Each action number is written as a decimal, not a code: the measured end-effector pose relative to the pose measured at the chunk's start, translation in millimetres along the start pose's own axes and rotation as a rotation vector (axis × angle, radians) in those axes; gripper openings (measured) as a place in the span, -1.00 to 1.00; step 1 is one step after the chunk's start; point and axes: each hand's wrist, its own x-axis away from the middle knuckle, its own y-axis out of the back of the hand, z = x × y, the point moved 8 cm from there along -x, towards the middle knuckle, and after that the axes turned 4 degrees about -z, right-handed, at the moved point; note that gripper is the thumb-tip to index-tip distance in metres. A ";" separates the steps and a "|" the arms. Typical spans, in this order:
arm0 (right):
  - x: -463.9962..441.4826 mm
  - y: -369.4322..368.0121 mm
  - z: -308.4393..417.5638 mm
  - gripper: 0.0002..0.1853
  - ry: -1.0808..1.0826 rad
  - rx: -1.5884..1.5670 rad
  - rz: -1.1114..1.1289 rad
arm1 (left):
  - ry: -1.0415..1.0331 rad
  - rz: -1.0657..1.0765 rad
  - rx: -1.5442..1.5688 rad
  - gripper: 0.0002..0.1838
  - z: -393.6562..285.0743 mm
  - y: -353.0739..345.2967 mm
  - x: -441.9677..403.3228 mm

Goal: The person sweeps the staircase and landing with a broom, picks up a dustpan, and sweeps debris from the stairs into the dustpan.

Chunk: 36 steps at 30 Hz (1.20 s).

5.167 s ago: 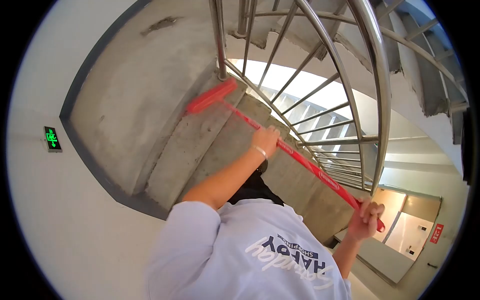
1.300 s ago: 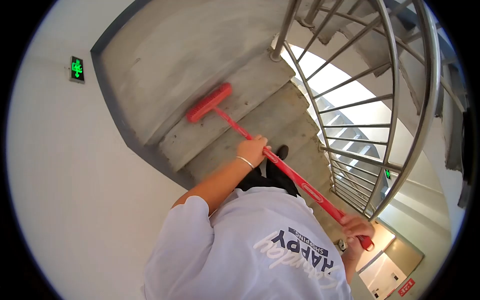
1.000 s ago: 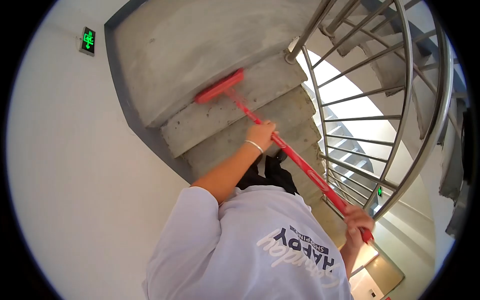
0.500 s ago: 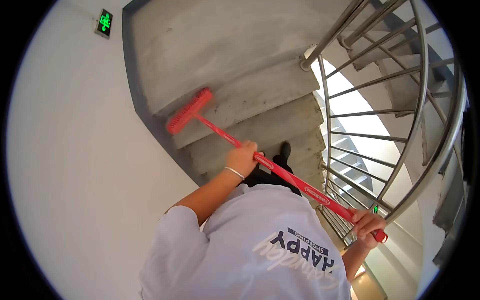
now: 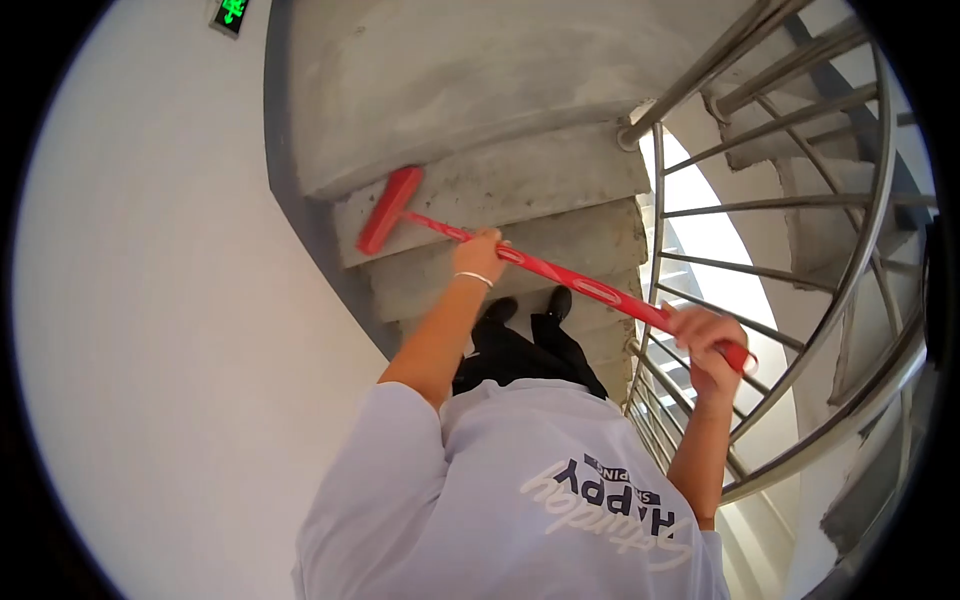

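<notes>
A red long-handled broom (image 5: 590,290) slants across the view. Its head (image 5: 390,210) is down on a concrete step at the left, close to the wall; from this angle its bristles are hardly visible. Partway along the handle, my left hand (image 5: 480,256) is wrapped round the shaft, a pale bracelet on the wrist. My right hand (image 5: 708,345) grips the handle near its end, beside the metal railing. Both hands are closed on the broom.
Concrete steps (image 5: 530,180) descend around my shoes (image 5: 560,300), below a wider landing (image 5: 450,70). A curved metal railing (image 5: 870,240) runs along the right, with an open stairwell beyond. The white wall (image 5: 150,300) is at the left, carrying a green exit sign (image 5: 231,14).
The broom head has tipped and shifted slightly right, its bristles turned out of sight. Both hands have moved up in the view, the right one most. My second shoe has come into view.
</notes>
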 end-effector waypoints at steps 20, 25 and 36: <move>-183.0 -137.8 4.5 -0.85 -0.053 -0.459 0.313 | 0.443 -0.246 0.126 -0.72 84.3 110.4 -14.4; -258.2 -225.5 -70.7 -0.88 -0.102 -0.340 0.358 | 0.549 -0.241 0.196 -0.71 187.7 115.4 -77.7; -190.1 -204.9 -11.2 -0.82 0.000 -0.339 0.223 | 0.464 -0.116 0.304 -0.67 143.9 135.0 -31.0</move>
